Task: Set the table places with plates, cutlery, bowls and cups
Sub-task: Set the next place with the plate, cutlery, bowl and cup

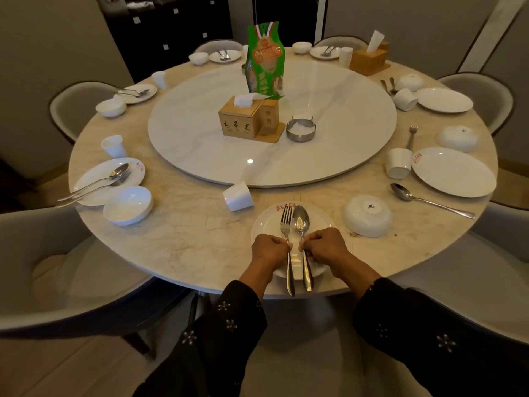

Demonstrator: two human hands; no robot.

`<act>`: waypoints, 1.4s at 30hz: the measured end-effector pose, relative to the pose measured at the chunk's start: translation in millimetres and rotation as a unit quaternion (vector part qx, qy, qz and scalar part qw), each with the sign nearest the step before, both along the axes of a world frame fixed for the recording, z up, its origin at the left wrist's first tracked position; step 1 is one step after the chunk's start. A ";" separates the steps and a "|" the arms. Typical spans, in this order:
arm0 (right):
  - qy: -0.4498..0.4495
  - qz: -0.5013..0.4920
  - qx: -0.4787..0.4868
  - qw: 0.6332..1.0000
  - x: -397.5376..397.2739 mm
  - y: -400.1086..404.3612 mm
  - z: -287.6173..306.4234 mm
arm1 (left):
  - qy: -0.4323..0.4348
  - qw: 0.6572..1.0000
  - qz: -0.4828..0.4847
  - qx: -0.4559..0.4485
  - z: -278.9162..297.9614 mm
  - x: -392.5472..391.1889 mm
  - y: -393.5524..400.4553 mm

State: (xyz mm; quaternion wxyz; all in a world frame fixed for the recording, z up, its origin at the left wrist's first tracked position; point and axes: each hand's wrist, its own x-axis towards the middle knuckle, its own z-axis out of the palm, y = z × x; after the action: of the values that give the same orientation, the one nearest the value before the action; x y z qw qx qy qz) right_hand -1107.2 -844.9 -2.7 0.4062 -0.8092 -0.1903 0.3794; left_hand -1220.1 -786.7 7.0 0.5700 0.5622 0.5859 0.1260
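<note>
The left hand [270,247] pinches the handle of a silver metal fork [287,245], fingers curled round it; the right hand [326,245] grips the handle of a silver metal spoon [303,239] the same way. Both pieces lie side by side, close together, across a round white plate [264,224], long axes running away from the person, tines and bowl pointing toward the table's middle, handle ends overhanging the plate's near rim. The plate sits close to the near edge of the round beige marble table [186,230]. An overturned white bowl [367,215] lies just right of the plate, a tipped white cup [238,196] to its far left, with bare tabletop between.
</note>
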 end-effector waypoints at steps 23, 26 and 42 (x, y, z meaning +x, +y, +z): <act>-0.167 0.056 -0.005 0.984 -2.8 -4.0 4.4 | 0.068 0.987 -0.069 0.128 -1.3 2.4 13.5; -0.220 0.094 0.013 0.971 4.8 -4.3 16.4 | 0.065 0.974 -0.098 0.196 18.6 -3.6 41.9; -0.297 0.161 -0.055 0.940 -21.5 -7.2 -12.6 | 0.235 0.857 -0.286 0.359 16.0 -32.4 168.6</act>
State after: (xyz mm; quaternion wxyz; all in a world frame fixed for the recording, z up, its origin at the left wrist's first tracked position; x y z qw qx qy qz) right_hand -1128.7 -852.1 -15.3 0.2196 -0.8646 -0.4090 0.1920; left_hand -1252.6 -618.2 23.0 0.1854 0.8832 0.4301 0.0232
